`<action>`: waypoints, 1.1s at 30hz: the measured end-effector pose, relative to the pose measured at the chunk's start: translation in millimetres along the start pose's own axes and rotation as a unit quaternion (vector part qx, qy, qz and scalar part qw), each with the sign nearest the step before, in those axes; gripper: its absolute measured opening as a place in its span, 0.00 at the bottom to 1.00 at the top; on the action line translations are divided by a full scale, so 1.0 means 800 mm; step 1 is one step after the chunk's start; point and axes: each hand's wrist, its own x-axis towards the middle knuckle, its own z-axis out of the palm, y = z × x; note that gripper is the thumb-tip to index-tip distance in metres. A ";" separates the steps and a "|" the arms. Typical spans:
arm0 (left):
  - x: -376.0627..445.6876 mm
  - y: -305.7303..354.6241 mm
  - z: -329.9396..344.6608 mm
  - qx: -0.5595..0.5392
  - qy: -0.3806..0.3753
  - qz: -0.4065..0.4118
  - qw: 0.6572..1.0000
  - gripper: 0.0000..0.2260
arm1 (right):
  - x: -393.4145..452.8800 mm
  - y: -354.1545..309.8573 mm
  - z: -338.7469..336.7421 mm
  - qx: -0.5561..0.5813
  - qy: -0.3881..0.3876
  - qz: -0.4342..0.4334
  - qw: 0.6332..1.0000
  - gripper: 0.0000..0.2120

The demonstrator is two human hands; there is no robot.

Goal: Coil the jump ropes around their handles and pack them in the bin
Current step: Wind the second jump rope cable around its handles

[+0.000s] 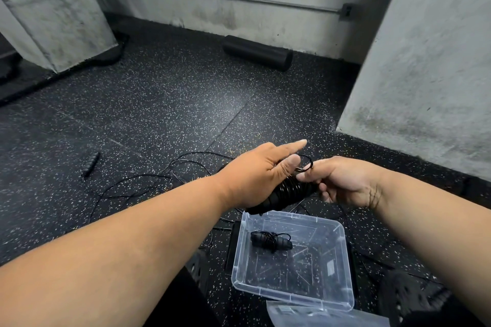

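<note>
My left hand holds a pair of black ribbed jump rope handles above the clear plastic bin, its index finger sticking out straight. My right hand pinches the thin black rope where it loops at the handles' top end. The rest of that rope trails in loose curves over the floor to the left. Inside the bin lies one coiled jump rope, wound around its handles. Another black handle lies alone on the floor at the left.
The floor is black speckled rubber. A black foam roller lies by the far wall. Concrete pillars stand at the left and right. The bin's clear lid lies just in front of the bin. Dark perforated shapes sit at the bottom right.
</note>
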 end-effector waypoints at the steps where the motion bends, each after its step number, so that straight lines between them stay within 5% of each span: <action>1: -0.001 0.002 0.000 -0.009 0.004 0.003 1.000 0.23 | 0.000 -0.001 -0.001 0.004 -0.002 0.001 1.000 0.10; 15: 0.003 0.007 0.008 -0.075 0.062 -0.017 0.995 0.15 | 0.002 -0.009 -0.013 0.030 -0.012 0.046 0.998 0.05; 27: 0.005 0.017 0.008 -0.028 -0.003 -0.062 0.998 0.15 | 0.002 -0.005 -0.010 0.041 -0.016 0.041 0.998 0.04; 33: 0.007 0.012 0.007 -0.019 -0.006 -0.074 0.997 0.15 | 0.006 0.000 -0.004 0.042 -0.009 0.032 0.999 0.12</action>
